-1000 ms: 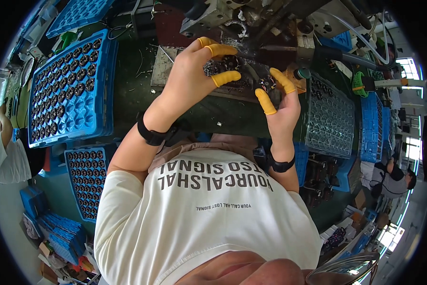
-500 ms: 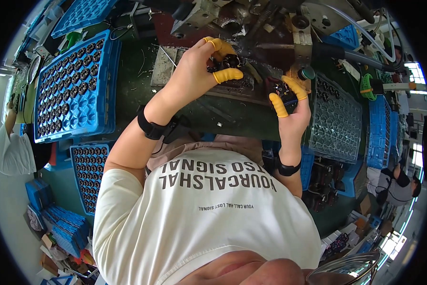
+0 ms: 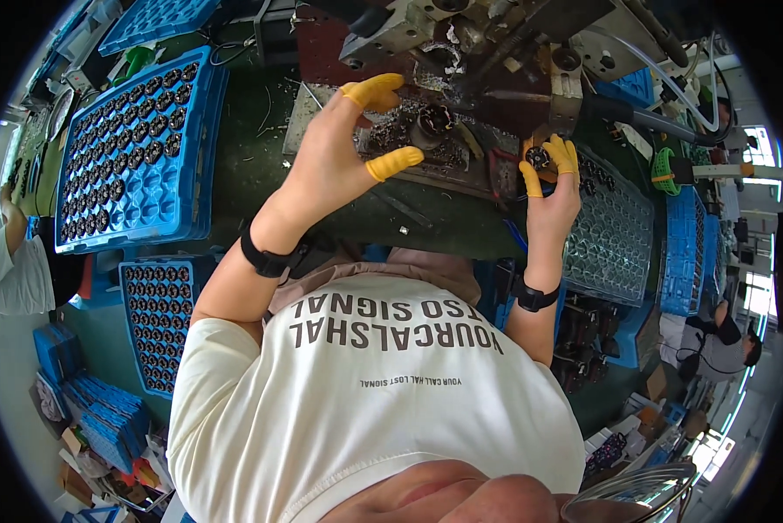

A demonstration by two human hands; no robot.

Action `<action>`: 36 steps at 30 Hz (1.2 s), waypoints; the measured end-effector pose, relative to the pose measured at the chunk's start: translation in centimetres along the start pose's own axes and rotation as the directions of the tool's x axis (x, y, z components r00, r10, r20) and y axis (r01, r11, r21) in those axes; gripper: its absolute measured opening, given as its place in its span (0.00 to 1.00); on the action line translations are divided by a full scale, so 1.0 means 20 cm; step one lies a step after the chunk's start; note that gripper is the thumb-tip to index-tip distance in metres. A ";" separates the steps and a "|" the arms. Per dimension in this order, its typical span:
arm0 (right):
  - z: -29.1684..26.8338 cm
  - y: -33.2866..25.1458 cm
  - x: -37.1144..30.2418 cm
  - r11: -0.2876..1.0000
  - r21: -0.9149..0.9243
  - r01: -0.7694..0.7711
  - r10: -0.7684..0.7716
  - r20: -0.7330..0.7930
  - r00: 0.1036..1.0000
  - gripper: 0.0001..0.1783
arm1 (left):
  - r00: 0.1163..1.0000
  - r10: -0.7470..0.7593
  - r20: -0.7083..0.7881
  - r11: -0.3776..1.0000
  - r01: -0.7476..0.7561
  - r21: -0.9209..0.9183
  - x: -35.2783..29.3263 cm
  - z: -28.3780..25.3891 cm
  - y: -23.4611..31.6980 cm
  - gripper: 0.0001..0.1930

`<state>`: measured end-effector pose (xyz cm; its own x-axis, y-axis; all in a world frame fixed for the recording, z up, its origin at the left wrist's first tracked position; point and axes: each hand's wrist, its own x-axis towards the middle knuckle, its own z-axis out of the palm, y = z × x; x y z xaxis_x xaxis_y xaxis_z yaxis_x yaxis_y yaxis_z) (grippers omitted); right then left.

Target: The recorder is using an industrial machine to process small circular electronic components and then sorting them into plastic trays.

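Note:
My left hand (image 3: pixel 329 161), in yellow finger cots, is open with thumb and fingers spread. It is just left of a small round black motor-like part (image 3: pixel 432 120) that sits upright on a metal fixture (image 3: pixel 422 166) strewn with metal chips. My right hand (image 3: pixel 555 193), also in yellow finger cots, pinches another round black part (image 3: pixel 538 158) between thumb and fingers. That part is held at the right of the fixture, near a clear plastic tray (image 3: pixel 608 248) with a few black parts at its far end.
A blue tray (image 3: pixel 201 148) with rows of black parts stands at the left; another blue tray (image 3: pixel 182 336) of parts is lower left. Machine blocks and a black cylinder (image 3: pixel 627 113) overhang the far side. A green basket (image 3: pixel 667 166) is at the right. Other people sit at both edges.
My left hand has drawn back leftward from around the part on the fixture, leaving it uncovered. My right hand has shifted right with its black part, off a blue-handled tool.

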<state>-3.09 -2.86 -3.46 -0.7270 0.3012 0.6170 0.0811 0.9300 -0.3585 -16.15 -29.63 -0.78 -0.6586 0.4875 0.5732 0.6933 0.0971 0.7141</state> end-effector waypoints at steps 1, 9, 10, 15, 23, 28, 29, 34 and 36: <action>0.00 0.00 0.00 1.000 -0.001 -0.004 0.004 0.000 1.000 0.23 | 1.000 -0.013 -0.021 1.000 0.014 0.027 -0.02 -0.05 0.01 0.32; -0.03 -0.01 0.01 0.996 0.056 -0.076 0.074 0.031 0.997 0.23 | 0.933 -0.039 -0.357 0.746 0.265 0.611 -0.35 -0.69 -0.12 0.12; -0.07 -0.02 0.01 0.995 0.055 -0.081 0.079 0.026 0.997 0.23 | 0.914 -0.065 -0.400 0.636 0.347 0.690 -0.42 -0.81 -0.19 0.12; -0.27 0.06 -0.03 0.953 0.265 -0.145 0.174 -0.089 0.981 0.24 | 0.909 -0.153 -0.388 0.276 0.416 0.866 -0.68 -1.19 -0.34 0.13; -0.74 0.44 -0.49 0.839 0.384 -0.387 0.532 -0.425 0.732 0.22 | 0.888 -0.273 -0.370 0.320 0.447 0.836 -0.70 -1.33 -0.45 0.15; -0.68 0.83 -1.13 0.699 0.089 -0.710 0.671 -0.424 0.608 0.22 | 0.906 -0.251 -0.340 0.136 0.380 0.915 -0.74 -1.53 -0.61 0.19; -0.62 0.95 -1.34 0.682 0.040 -0.730 0.696 -0.339 0.632 0.22 | 0.900 -0.286 -0.329 0.124 0.376 0.918 -0.73 -1.55 -0.65 0.20; -0.19 0.91 -1.71 0.476 -0.084 -0.875 0.879 0.043 0.474 0.23 | 0.882 -0.355 -0.309 0.019 0.337 0.941 -0.69 -1.58 -0.67 0.20; -0.07 0.88 -1.70 0.510 -0.089 -0.856 0.860 0.076 0.504 0.23 | 0.883 -0.352 -0.311 0.010 0.336 0.942 -0.69 -1.58 -0.67 0.19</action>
<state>24.10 3.66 -29.76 -0.3489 0.9358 -0.0507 0.7244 0.2350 -0.6481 -25.57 -65.19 -5.60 -0.9166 0.1260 0.3794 0.0610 0.9820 -0.1788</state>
